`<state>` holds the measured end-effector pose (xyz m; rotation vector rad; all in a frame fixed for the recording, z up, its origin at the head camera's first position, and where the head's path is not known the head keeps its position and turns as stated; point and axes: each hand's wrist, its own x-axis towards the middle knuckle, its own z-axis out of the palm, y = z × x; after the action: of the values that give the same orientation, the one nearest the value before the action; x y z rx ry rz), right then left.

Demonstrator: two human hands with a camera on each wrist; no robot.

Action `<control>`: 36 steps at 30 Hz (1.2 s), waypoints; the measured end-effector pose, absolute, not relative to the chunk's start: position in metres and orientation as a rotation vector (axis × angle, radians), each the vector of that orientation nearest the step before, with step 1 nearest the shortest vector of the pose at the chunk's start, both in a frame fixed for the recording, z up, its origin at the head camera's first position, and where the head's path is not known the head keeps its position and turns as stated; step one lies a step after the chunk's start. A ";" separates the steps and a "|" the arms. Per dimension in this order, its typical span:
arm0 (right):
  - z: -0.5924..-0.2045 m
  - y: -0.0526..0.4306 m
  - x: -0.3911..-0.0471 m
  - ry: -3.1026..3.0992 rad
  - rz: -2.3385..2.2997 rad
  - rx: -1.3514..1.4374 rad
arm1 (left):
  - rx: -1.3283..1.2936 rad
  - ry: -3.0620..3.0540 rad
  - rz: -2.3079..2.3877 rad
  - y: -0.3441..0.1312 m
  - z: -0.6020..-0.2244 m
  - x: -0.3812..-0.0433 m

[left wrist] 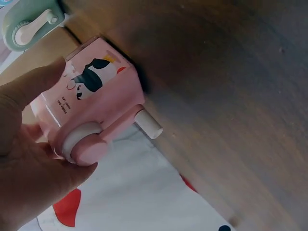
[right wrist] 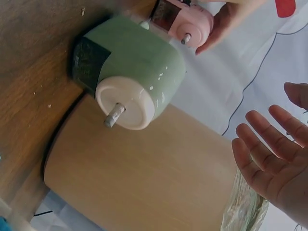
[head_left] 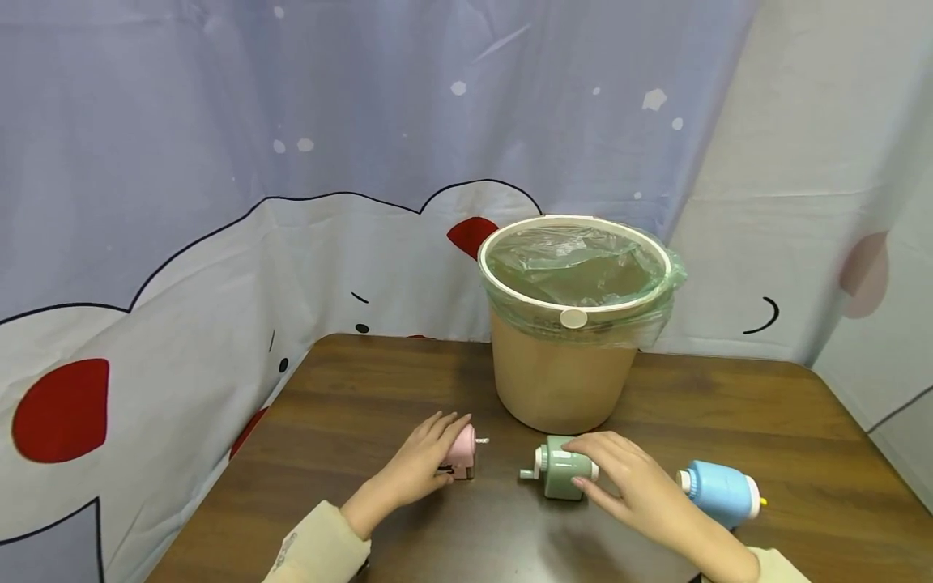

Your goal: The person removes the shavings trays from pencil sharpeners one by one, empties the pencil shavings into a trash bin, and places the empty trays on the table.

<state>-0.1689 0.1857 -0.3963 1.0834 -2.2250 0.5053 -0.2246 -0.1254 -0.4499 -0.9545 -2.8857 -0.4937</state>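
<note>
My left hand (head_left: 418, 464) grips a pink crank pencil sharpener (left wrist: 103, 82), its thumb on one side and fingers on the other. In the left wrist view a panda-like print and the pink crank (left wrist: 122, 120) show. A green pencil sharpener (right wrist: 139, 62) stands upright on the table, with a short pencil-like stub (right wrist: 114, 115) out of its white front. My right hand (right wrist: 276, 159) is close to it, fingers spread, apart from it in the right wrist view. Right of that hand lies a blue sharpener (head_left: 722, 491) with a yellow tip (head_left: 763, 502), partly hidden by the wrist.
Behind the sharpeners stands a tan bucket (head_left: 557, 380) lined with a thin green plastic bag (head_left: 634, 320). A brown wooden table (head_left: 350, 389) bears everything. Printed cloth (head_left: 350, 105) hangs along its back and sides.
</note>
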 end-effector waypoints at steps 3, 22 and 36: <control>-0.397 0.183 -0.169 -2.226 0.497 1.103 | -0.909 -2.911 -0.506 -0.126 -0.451 -0.226; -0.401 0.179 -0.164 -2.275 0.475 1.119 | -0.682 -2.888 -0.584 -0.116 -0.453 -0.233; -0.403 0.183 -0.162 -2.302 0.477 1.090 | -0.661 -2.902 -0.728 -0.115 -0.449 -0.224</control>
<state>-0.1623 0.1829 -0.4034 1.0904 -2.3017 0.4770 -0.2237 -0.1151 -0.4494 -0.6608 -2.9022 -0.7280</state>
